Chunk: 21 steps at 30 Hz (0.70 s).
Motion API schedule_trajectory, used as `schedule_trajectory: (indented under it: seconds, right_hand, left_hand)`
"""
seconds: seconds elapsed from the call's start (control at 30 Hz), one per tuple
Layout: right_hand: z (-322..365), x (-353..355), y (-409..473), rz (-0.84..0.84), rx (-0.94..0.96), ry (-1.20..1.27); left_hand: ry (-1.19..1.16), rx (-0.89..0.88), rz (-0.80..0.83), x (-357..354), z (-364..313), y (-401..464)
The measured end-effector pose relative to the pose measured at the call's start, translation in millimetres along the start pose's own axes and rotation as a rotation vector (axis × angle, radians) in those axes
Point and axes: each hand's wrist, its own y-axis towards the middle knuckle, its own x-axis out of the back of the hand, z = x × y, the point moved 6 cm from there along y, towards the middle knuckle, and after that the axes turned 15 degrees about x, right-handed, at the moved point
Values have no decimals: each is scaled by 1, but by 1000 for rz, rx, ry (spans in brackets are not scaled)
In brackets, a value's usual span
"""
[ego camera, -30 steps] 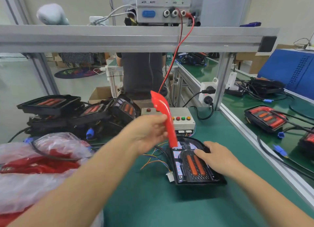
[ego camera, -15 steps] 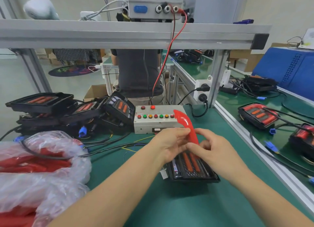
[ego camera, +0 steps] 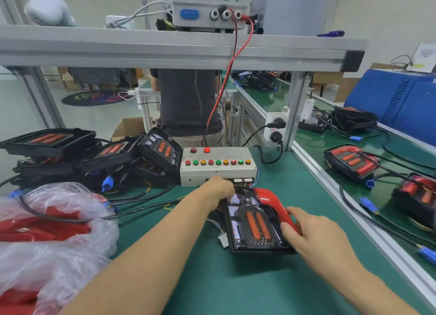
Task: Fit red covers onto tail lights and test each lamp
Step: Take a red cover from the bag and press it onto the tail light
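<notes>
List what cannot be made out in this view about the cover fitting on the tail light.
Head view only:
- Left hand fingertips: hidden behind the hand itself at the tail light top corner; its grip is unclear.
- Red cover lower end: hidden under the right hand, so seating is unclear.
- Control box sockets: partly hidden by the left hand.
- Power supply display: cut off by the top edge.

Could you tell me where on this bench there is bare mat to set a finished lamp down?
Bare green mat lies between the forearms, below the black tail light housing. Left is crowded: clear plastic bag of red covers, stacked black lamps.
</notes>
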Motion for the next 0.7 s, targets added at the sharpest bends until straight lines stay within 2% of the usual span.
schedule_trajectory:
  seconds: [0.23, 0.37, 0.43, 0.57, 0.63, 0.7]
  right_hand:
    - [15, 3, -3, -78, 165, -10]
    - [30, 3, -4, -96, 273, -77]
    - [30, 2, -4, -106, 287, -68]
    - [32, 9, -6, -201, 337, -144]
    - [24, 6, -2, -161, 168, 194]
    - [11, -16, -3, 25, -174, 791]
  left_hand:
    - [-380, 92, 170, 0, 12, -4]
    - [-554, 92, 378, -6, 7, -14]
    - [-536, 71, 419, -7, 5, -14]
    - [-458, 46, 395, -5, 9, -12]
    - [-458, 31, 387, -3, 8, -10]
    - [-475, -2, 368, -1, 5, -10]
